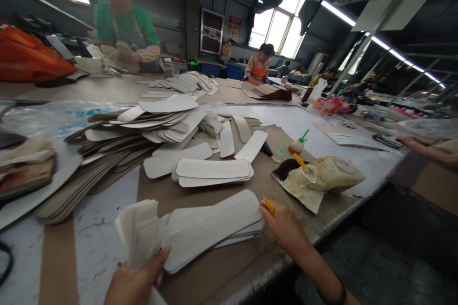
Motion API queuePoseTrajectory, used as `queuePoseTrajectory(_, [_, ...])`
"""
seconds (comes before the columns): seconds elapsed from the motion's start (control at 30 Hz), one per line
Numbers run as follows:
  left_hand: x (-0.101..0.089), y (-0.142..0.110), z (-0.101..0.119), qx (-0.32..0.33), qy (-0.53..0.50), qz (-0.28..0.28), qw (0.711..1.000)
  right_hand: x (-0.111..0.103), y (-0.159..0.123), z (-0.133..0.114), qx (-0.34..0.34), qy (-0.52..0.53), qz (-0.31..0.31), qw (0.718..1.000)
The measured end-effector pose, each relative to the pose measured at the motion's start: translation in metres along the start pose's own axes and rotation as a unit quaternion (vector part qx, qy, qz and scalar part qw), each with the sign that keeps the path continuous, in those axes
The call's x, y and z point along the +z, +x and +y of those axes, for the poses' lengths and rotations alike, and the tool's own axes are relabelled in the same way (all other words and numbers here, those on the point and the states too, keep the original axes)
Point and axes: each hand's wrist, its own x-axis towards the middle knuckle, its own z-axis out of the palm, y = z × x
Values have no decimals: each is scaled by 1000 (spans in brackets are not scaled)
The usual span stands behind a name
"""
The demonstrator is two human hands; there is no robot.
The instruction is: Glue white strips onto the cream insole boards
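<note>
My left hand [139, 274] is closed around a bundle of thin white strips [138, 228], which fans upward from the grip. The thumb lies by the near end of a stack of long white rounded panels [218, 226], spread slightly on the brown table cover. At the stack's right end my right hand [288, 231] pinches a yellow-handled tool [269, 207]; its working end cannot be made out. Just beyond lies another small pile of white panels [213, 167]. To the right, a stained plastic container [336, 174] rests on its side, a yellow stick [301, 160] at its mouth.
Large heaps of layered panels [168, 119] cover the table's left and middle. Two small bottles with green tips, one holding reddish liquid [296, 147], stand behind the container. Across the table a person in green [125, 33] handles pieces; another person's arm [429, 150] reaches in from the right.
</note>
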Motion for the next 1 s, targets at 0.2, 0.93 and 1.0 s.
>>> queuePoseTrajectory(0.2, [4, -2, 3, -34, -103, -35, 994, 2, 10, 5, 64, 68, -64, 994])
queuePoseTrajectory(0.93, [-11, -4, 2, -112, -324, -169, 924, -2, -2, -5, 233, 457, -186, 838])
queuePoseTrajectory(1.0, [-11, -5, 3, -127, -342, -178, 914, 0, -2, -4, 234, 465, -190, 832])
